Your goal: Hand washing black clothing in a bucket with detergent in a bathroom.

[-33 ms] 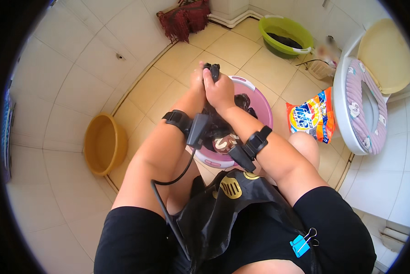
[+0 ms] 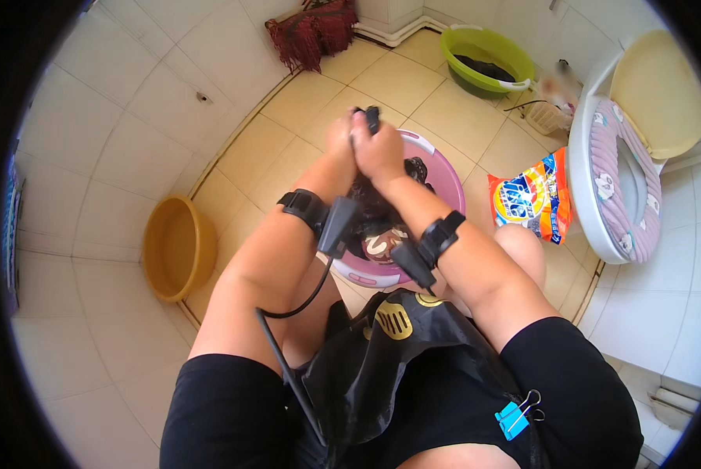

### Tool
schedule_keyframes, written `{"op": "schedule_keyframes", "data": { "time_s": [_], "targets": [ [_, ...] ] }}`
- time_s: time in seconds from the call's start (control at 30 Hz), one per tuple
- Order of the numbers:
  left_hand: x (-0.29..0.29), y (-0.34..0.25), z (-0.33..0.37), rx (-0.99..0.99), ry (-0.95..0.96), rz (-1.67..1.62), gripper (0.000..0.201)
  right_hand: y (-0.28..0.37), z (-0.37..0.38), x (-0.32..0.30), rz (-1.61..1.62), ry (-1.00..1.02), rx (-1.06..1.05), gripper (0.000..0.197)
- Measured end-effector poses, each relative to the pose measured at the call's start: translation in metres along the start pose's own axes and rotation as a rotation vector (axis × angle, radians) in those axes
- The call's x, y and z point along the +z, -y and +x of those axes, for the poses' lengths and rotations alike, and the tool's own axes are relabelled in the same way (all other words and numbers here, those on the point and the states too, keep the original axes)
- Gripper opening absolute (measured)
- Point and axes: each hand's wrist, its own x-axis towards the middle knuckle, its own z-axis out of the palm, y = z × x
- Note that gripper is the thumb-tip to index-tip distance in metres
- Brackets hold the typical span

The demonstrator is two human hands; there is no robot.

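Observation:
Over a pink basin (image 2: 450, 176), my left hand (image 2: 339, 134) and my right hand (image 2: 380, 148) are closed side by side around a bunched black cloth (image 2: 372, 119). One end of the cloth pokes up above the right thumb. Below my wrists, more dark, wet-looking fabric (image 2: 362, 205) lies in the basin, with a brown patch (image 2: 382, 245) carrying pale markings at the near side. Whether the gripped cloth joins this fabric is hidden by my hands and forearms. Both hands are slightly blurred.
An orange-yellow tub (image 2: 177, 248) stands left by the tiled wall. At the far right, a green basin (image 2: 491, 55) holds dark cloth. An orange detergent bag (image 2: 532, 195) lies beside the toilet (image 2: 597, 195). Dark red fringed cloth (image 2: 311, 35) hangs at the back. My lap bears a black apron (image 2: 358, 383).
My hands, still together on the black cloth, have shifted very slightly. The cloth's upper end has moved a little to the right.

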Motion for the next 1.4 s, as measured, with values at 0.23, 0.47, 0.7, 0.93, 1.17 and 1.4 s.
{"op": "schedule_keyframes", "data": {
  "time_s": [0.23,0.47,0.7,0.93,1.17,1.4],
  "targets": [
    [0.107,0.040,0.028,0.073,-0.866,0.331,0.034,-0.055,0.044,-0.032,-0.063,-0.101,0.188,0.036],
    [0.061,0.014,0.015,0.167,-0.705,0.397,0.024,-0.021,0.011,-0.012,-0.001,-0.043,-0.197,0.025],
    [0.096,0.066,0.033,0.081,-1.065,0.565,0.041,-0.050,0.038,-0.041,-0.021,-0.117,0.192,0.046],
    [0.091,0.034,0.010,0.128,-0.881,0.367,0.031,-0.020,0.012,-0.022,-0.012,0.014,-0.064,0.045],
    [0.059,0.008,-0.008,0.106,-0.591,0.462,0.026,0.005,-0.013,-0.014,-0.049,0.017,-0.333,0.042],
    [0.117,0.023,0.014,-0.104,-0.806,0.564,0.039,-0.046,0.045,-0.046,0.002,-0.048,0.106,0.041]
  ]
}}
